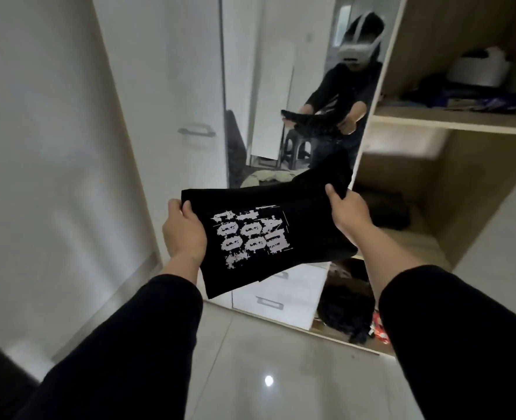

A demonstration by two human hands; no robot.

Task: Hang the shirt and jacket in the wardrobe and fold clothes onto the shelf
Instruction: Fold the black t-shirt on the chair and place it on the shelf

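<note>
Fingers: left hand [184,230] and right hand [346,209] each pinch an edge of the black shirt [268,234].
Shirt: folded, white distressed print showing.
Position: centre frame, open shelf [450,121] at 2 o'clock.

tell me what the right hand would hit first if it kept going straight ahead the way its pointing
Probably the dark clothes lying on the open wardrobe shelf ahead of the right hand, which grips the black printed shirt; depth is unclear.
</note>
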